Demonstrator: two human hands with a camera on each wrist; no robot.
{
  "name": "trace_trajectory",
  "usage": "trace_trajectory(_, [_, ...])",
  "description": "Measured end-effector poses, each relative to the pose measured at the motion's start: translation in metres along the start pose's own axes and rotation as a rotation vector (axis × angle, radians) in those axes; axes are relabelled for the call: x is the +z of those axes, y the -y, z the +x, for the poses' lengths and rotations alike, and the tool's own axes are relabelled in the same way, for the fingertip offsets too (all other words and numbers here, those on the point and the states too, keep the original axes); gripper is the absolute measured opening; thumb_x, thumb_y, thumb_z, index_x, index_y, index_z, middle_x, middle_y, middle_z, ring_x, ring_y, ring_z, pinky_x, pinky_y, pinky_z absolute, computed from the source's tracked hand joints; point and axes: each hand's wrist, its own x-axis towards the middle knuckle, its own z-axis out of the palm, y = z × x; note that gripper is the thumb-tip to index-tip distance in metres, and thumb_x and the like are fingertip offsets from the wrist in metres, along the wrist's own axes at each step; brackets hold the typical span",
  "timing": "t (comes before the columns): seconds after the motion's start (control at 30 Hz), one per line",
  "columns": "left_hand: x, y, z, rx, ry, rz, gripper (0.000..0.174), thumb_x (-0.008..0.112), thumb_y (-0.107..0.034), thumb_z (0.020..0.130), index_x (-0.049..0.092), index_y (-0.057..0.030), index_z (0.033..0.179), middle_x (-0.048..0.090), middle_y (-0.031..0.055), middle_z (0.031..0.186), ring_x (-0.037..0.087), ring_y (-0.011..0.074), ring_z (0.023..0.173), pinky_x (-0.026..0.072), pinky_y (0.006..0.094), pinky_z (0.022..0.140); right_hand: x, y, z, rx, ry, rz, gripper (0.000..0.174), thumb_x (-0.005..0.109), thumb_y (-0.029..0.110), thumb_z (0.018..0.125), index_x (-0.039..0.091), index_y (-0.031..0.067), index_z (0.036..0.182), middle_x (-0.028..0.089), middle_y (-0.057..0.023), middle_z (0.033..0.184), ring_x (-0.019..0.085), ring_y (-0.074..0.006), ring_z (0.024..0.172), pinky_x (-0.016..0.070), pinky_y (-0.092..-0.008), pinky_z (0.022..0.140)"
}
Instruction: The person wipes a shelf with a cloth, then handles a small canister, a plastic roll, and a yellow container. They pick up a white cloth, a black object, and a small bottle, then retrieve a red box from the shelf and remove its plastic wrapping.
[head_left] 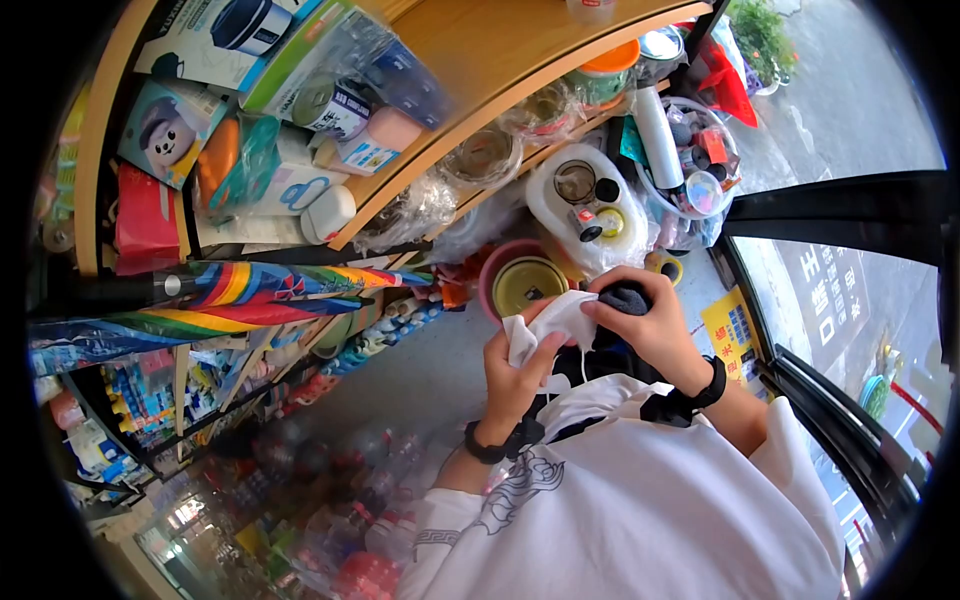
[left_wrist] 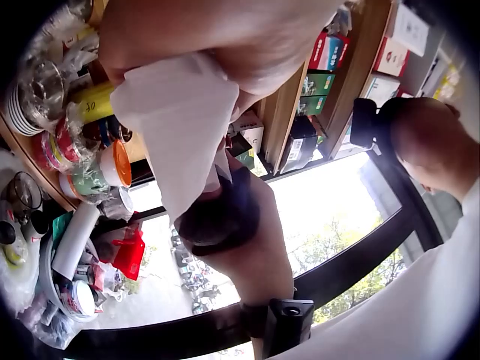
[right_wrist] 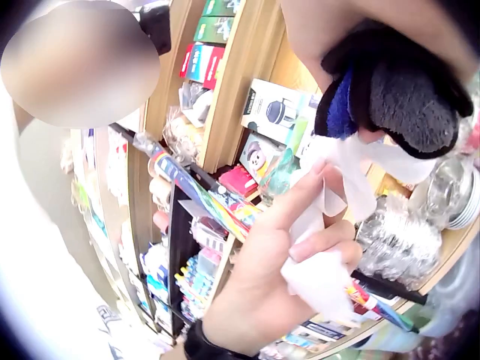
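My left hand (head_left: 518,372) pinches a thin white sheet (head_left: 565,318), crumpled like a tissue or soft cloth, between thumb and fingers. My right hand (head_left: 650,320) grips a dark, rolled-up fabric piece (head_left: 625,296). In the right wrist view the roll (right_wrist: 412,112) shows a fuzzy grey face, black edging and a blue inner part; I cannot tell its kind. The white sheet (right_wrist: 330,217) reaches up to the roll there, and the left thumb and fingers press on it. Seen from the left wrist, the sheet (left_wrist: 180,127) hangs down and overlaps the dark roll (left_wrist: 221,214).
Beyond the hands stand a pink-rimmed bowl (head_left: 490,275), a bubble-wrapped bundle (head_left: 590,210) and a white basket (head_left: 670,205) full of small goods. A folded rainbow umbrella (head_left: 250,285) juts in at the left below wooden shelves (head_left: 500,60). A black door frame (head_left: 840,205) borders the right.
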Motion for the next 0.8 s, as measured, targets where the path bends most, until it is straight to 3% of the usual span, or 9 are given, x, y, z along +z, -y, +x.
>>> trace_trajectory(0.07, [-0.004,-0.001,0.002,-0.044,-0.039,-0.055,0.029,0.074,-0.010,0.095,0.070,0.0050,0.120,0.074,0.0040,0.087,0.055,0.0045,0.057,0.0426,0.0202,0.054,0.001,0.001,0.004,0.140,0.080,0.147,0.017,0.080,0.011,0.087,0.072,-0.0011,0.095,0.071,-0.0016,0.088,0.062,-0.0086,0.080,0.0518,-0.0261,0.076])
trace_trajectory(0.23, [-0.020,-0.033,0.005,0.143,-0.149,-0.214,0.035,0.071,-0.013,0.089,0.069,0.0076,0.117,0.069,0.0104,0.105,0.047,0.0046,0.054,0.0395,0.0225,0.055,-0.003,0.000,0.005,0.043,0.179,0.112,0.018,0.081,0.012,0.087,0.074,-0.0003,0.097,0.072,-0.0024,0.091,0.064,-0.0084,0.085,0.0513,-0.0253,0.080])
trace_trajectory(0.3, [-0.025,-0.068,-0.001,0.100,0.022,-0.334,0.040,0.070,-0.016,0.089,0.067,0.0109,0.119,0.070,0.0099,0.105,0.046,0.0032,0.053,0.0405,0.0219,0.054,-0.007,0.000,0.006,0.060,0.094,0.112,0.016,0.080,0.011,0.087,0.075,0.0000,0.097,0.073,-0.0028,0.092,0.065,-0.0091,0.085,0.0514,-0.0251,0.081])
trace_trajectory(0.4, [-0.008,-0.128,-0.017,-0.086,0.129,-0.146,0.044,0.071,-0.019,0.088,0.068,0.0147,0.117,0.074,0.0114,0.089,0.047,0.0027,0.048,0.0410,0.0215,0.046,-0.012,-0.004,0.010,0.087,0.045,0.150,0.015,0.080,0.009,0.087,0.074,-0.0006,0.097,0.073,-0.0031,0.093,0.066,-0.0097,0.087,0.0516,-0.0255,0.082])
trace_trajectory(0.47, [0.015,-0.174,-0.026,-0.261,0.299,-0.159,0.046,0.076,-0.024,0.085,0.069,0.0147,0.110,0.069,0.0112,0.069,0.050,0.0057,0.045,0.0368,0.0231,0.041,-0.014,-0.011,0.016,0.091,0.039,0.121,0.013,0.078,0.008,0.087,0.073,-0.0003,0.095,0.073,-0.0031,0.093,0.066,-0.0097,0.087,0.0513,-0.0256,0.083])
trace_trajectory(0.5, [0.022,-0.192,-0.028,-0.373,0.469,-0.260,0.047,0.077,-0.029,0.086,0.069,0.0138,0.104,0.066,0.0082,0.068,0.053,0.0114,0.047,0.0395,0.0265,0.042,-0.010,-0.010,0.016,0.119,0.026,0.081,0.012,0.078,0.007,0.087,0.073,-0.0003,0.095,0.073,-0.0032,0.092,0.066,-0.0094,0.087,0.0509,-0.0252,0.083])
trace_trajectory(0.57, [0.065,-0.155,-0.046,0.144,0.564,-0.733,0.033,0.087,-0.008,0.083,0.074,-0.0013,0.113,0.074,0.0079,0.114,0.067,0.0109,0.107,0.0536,0.0302,0.091,-0.002,-0.010,0.015,0.133,0.010,0.148,0.012,0.078,0.007,0.087,0.072,-0.0003,0.095,0.072,-0.0028,0.091,0.065,-0.0090,0.086,0.0503,-0.0248,0.082])
trace_trajectory(0.6, [0.079,-0.165,-0.047,0.173,0.641,-0.833,0.039,0.085,-0.008,0.084,0.070,0.0015,0.119,0.072,0.0110,0.121,0.068,0.0152,0.107,0.0536,0.0293,0.091,0.004,-0.008,0.015,0.150,-0.006,0.153,0.011,0.077,0.007,0.088,0.072,-0.0001,0.095,0.072,-0.0028,0.090,0.065,-0.0093,0.086,0.0498,-0.0248,0.082])
trace_trajectory(0.8, [0.119,-0.171,-0.041,0.251,0.816,-1.248,0.033,0.084,-0.009,0.085,0.069,0.0010,0.112,0.071,0.0101,0.114,0.067,0.0145,0.099,0.0522,0.0285,0.085,0.010,-0.017,0.013,0.219,0.005,0.158,0.012,0.077,0.010,0.089,0.071,0.0020,0.096,0.070,-0.0015,0.092,0.063,-0.0082,0.088,0.0484,-0.0238,0.082])
